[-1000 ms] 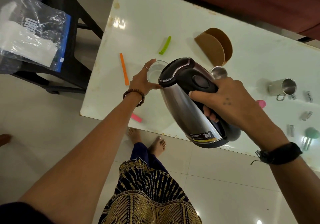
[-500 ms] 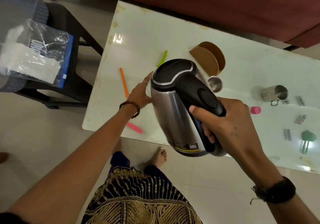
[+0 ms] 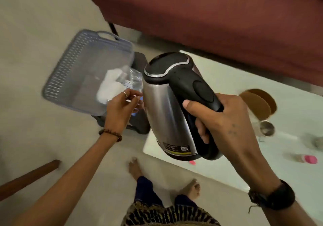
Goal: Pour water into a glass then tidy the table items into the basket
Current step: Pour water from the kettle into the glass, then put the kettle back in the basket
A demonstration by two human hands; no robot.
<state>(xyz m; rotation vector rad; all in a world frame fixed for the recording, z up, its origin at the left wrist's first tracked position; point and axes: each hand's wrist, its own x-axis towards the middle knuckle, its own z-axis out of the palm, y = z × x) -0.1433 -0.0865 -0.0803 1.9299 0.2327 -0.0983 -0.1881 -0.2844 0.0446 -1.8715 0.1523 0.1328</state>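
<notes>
My right hand [image 3: 225, 121] grips the black handle of a steel electric kettle [image 3: 164, 114], held nearly upright in the air over the left end of the white table [image 3: 223, 75]. To its left, my left hand [image 3: 118, 108] is curled around a clear glass [image 3: 138, 103], which is blurred and partly hidden by the kettle. The hand and glass hang by the near right corner of a grey-blue slatted basket [image 3: 70, 65]. A clear plastic bag with white contents [image 3: 111, 84] lies in that basket.
The basket rests on a black stool [image 3: 139, 126] beside the table. On the table lie brown round coasters [image 3: 257, 103], a small steel cup [image 3: 266, 128], a pink-capped item [image 3: 310, 159] and a pink stick [image 3: 192, 163]. A maroon sofa [image 3: 209, 16] stands behind.
The kettle has tipped back from pouring to nearly upright and moved left. My left hand has lifted the glass off the table and carried it toward the basket. The view has swung left.
</notes>
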